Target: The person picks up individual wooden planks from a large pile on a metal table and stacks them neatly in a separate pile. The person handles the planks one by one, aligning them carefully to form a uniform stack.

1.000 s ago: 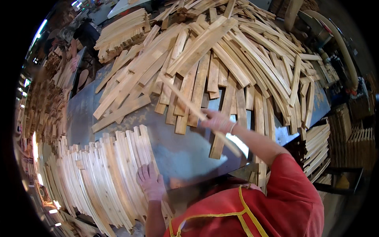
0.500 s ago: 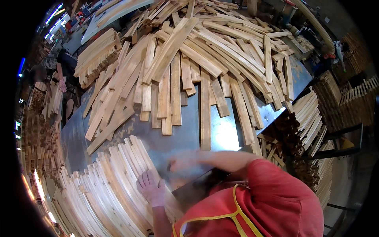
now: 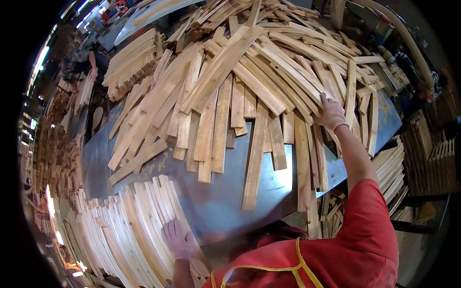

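Note:
My right hand (image 3: 331,113), in a pale glove, reaches out over the big heap of loose wooden slats (image 3: 240,81) and lies on the slats at the heap's right side; whether it grips one I cannot tell. My left hand (image 3: 177,238), also gloved, rests flat on the near end of a neat row of pale slats (image 3: 120,230) stacked side by side at the lower left. Both sit on a grey-blue metal table (image 3: 216,201). My red sleeve and a yellow-trimmed apron fill the lower right.
A separate bundle of slats (image 3: 129,60) lies at the back left. More stacked slats (image 3: 391,165) sit beside the table on the right, and wood piles (image 3: 53,153) line the left. A thick hose (image 3: 408,43) curves at the upper right. Another person (image 3: 79,60) stands far left.
My right hand has gone from the near row by my left hand back out to the right side of the heap. My left hand has stayed on the stacked row.

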The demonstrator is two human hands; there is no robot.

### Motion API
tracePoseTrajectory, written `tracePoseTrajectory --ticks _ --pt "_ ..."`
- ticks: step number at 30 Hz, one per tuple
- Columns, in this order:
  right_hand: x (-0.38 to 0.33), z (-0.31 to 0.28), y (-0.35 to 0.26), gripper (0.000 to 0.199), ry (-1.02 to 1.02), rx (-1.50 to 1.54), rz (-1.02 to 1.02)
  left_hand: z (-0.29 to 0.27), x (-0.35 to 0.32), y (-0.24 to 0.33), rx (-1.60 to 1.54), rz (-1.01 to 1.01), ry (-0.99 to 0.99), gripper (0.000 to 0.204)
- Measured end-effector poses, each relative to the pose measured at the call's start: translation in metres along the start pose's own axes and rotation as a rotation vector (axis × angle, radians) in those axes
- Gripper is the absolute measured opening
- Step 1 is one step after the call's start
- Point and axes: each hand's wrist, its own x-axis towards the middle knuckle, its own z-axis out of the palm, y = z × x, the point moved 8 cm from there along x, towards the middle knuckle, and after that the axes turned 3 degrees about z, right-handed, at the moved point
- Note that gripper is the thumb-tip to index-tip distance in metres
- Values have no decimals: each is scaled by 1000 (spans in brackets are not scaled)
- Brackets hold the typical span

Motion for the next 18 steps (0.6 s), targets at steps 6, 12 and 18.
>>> tracePoseTrajectory --ticks 6,12,18 --pt "0 -4 48 83 -84 626 37 4 5 1 -10 -13 -67 78" --pt "-142 6 -12 77 -420 1859 68 -14 -2 9 -60 25 39 71" --pt "-281 28 -172 92 -754 1971 -92 -4 -5 0 -37 -92 -74 75"
